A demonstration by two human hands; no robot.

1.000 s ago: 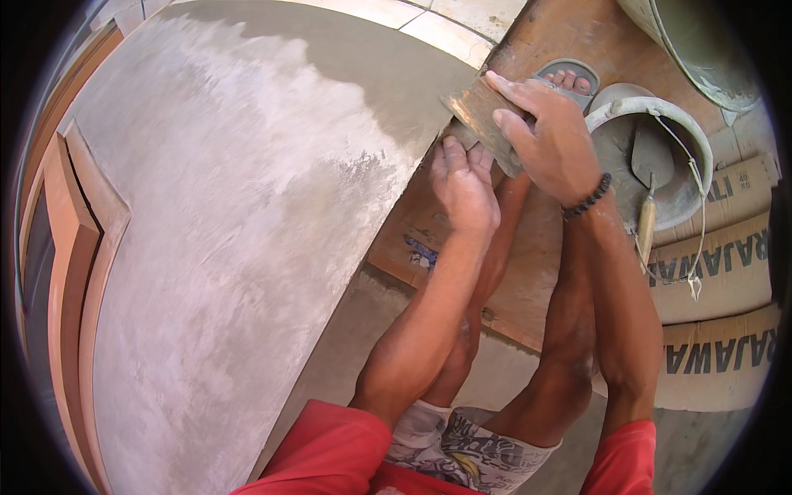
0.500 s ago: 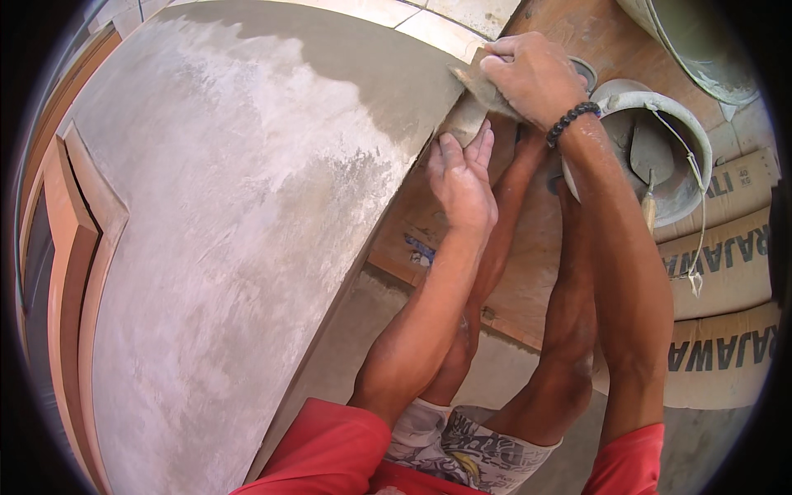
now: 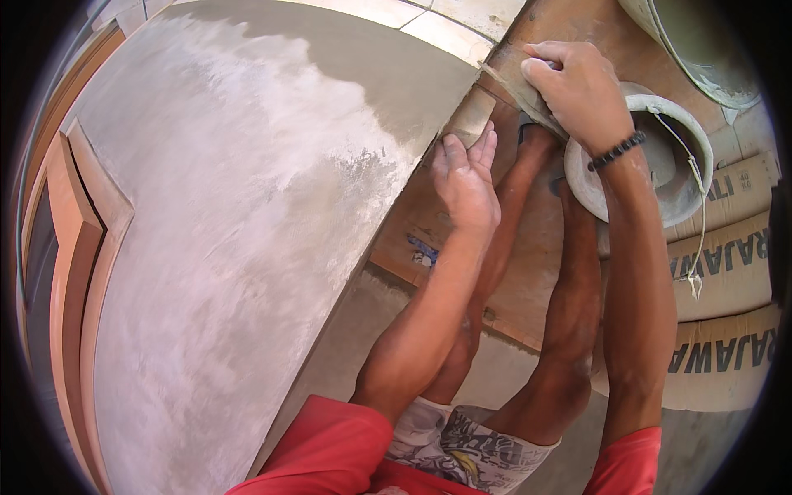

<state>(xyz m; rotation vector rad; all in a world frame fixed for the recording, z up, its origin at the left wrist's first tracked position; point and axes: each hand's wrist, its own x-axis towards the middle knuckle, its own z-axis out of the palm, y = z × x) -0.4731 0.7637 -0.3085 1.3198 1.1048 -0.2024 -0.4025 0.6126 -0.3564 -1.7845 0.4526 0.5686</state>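
Brown, flat, mortar-smeared board is sitting at one o'clock, right hand clamping it, seemingly edging grey plaster. Left hand, at its seven, is hiding its grip; next, I'm guessing, needs steadiness.

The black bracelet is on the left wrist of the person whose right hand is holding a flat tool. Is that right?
Not quite: the head view shows the black bracelet on the right wrist, not the left one. The right hand is indeed holding a flat tool.
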